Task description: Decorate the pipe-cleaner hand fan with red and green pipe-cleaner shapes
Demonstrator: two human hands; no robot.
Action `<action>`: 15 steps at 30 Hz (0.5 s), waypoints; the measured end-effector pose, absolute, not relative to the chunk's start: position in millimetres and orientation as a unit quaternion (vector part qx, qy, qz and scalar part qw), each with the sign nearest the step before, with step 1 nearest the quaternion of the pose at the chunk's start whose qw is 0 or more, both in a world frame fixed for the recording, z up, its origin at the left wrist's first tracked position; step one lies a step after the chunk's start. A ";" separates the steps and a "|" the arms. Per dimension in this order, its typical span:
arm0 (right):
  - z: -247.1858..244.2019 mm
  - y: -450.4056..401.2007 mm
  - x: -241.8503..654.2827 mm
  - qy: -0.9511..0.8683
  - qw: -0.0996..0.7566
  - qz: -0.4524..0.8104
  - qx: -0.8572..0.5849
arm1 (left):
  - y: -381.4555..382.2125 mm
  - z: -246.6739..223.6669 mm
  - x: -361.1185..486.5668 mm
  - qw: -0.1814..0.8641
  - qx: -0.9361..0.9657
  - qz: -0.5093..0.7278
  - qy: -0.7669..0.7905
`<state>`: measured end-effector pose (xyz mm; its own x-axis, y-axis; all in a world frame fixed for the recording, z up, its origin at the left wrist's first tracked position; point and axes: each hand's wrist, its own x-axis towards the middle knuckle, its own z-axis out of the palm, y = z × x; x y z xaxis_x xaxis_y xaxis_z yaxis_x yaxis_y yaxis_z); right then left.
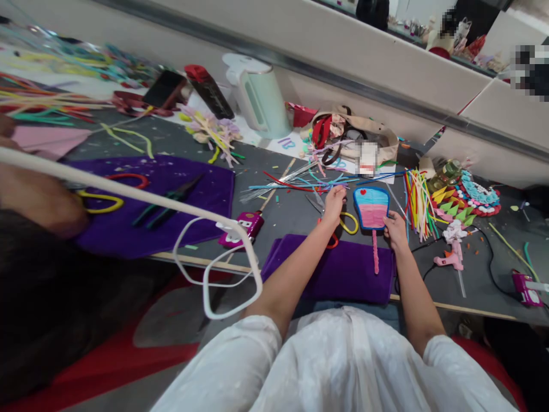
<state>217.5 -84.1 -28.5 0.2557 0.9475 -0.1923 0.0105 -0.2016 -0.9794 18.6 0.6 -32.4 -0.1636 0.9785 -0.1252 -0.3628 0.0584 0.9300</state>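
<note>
In my right hand (395, 230) is a flat craft piece (372, 207) made of pipe cleaners, with a blue rim, light blue and pink bands, a small red heart and a pink stem. My fingers pinch its right edge, above the folded purple cloth (351, 274). My left hand (334, 205) is closed by the loose pipe cleaners (285, 186) to the left of the piece; what its fingers hold, if anything, is too small to make out. Scissors with yellow and red handles (349, 223) lie partly hidden beneath my left wrist.
To the right are bundled pipe cleaners (417, 203) and a pink glue gun (452, 256) with its cord. Behind stand a kettle (263, 97) and a dark bottle (208, 91). A white frame (231, 312) crosses the left foreground. Another person's arm (38, 194) is at far left.
</note>
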 end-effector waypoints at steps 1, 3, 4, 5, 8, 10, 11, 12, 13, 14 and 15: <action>-30.5 -82.2 218.3 -0.394 0.491 0.465 -0.623 | -1.5 -34.4 17.7 0.542 0.331 0.610 0.474; -34.1 -80.2 219.1 -0.406 0.473 0.450 -0.639 | -8.2 -39.2 16.4 0.519 0.333 0.624 0.480; -35.4 -79.9 219.4 -0.414 0.463 0.441 -0.648 | -12.5 -41.7 15.8 0.507 0.339 0.630 0.480; -36.2 -80.0 219.9 -0.423 0.452 0.430 -0.657 | -17.2 -43.9 14.8 0.495 0.348 0.635 0.480; -33.8 -81.7 223.4 -0.459 0.417 0.388 -0.682 | -31.0 -46.4 8.7 0.427 0.418 0.634 0.491; -27.7 -84.7 227.3 -0.485 0.402 0.344 -0.696 | -39.1 -43.2 1.1 0.390 0.442 0.628 0.508; -23.5 -87.1 229.6 -0.497 0.398 0.318 -0.702 | -42.8 -40.3 -3.8 0.373 0.443 0.629 0.519; -18.8 -90.1 231.9 -0.507 0.397 0.292 -0.707 | -46.5 -36.8 -9.3 0.361 0.442 0.632 0.524; -13.8 -93.8 234.1 -0.516 0.396 0.270 -0.710 | -50.4 -33.1 -15.4 0.351 0.445 0.636 0.524; -8.6 -98.0 236.3 -0.523 0.395 0.251 -0.712 | -54.6 -29.6 -21.8 0.342 0.446 0.638 0.527; -3.3 -102.6 238.5 -0.528 0.394 0.238 -0.714 | -59.3 -26.7 -28.5 0.333 0.445 0.639 0.532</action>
<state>238.5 -102.6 -3.3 0.3297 0.9410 0.0757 0.5654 -0.1326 -0.8141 -28.5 -59.3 -26.7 -0.3824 0.8990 0.2133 0.0474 -0.2114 0.9762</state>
